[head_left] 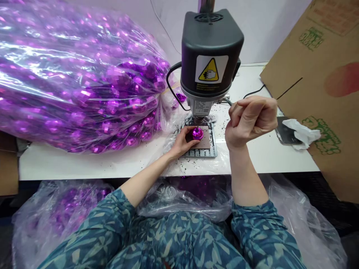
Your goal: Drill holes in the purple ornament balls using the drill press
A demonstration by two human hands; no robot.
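Note:
Under the spindle of a small drill press (211, 48), a shiny purple faceted ball (198, 133) rests on a brown square board (206, 144). My left hand (183, 143) holds that ball between thumb and fingers from its left side. The drill's tip comes down to the top of the ball; how deep it goes, I cannot tell. My right hand (249, 118) is raised to the right of the machine, closed in a fist around the feed lever (227, 101), whose end is hidden inside the fingers. Below the board lies the slotted metal base (213, 151) of the press.
A huge clear bag of purple balls (84, 89) fills the left of the white table (84, 166). Dark shavings lie around the base. To the right are a phone (287, 132), a crumpled tissue (303, 131) and a large cardboard box (314, 74). Plastic bags (185, 198) hang below the front edge.

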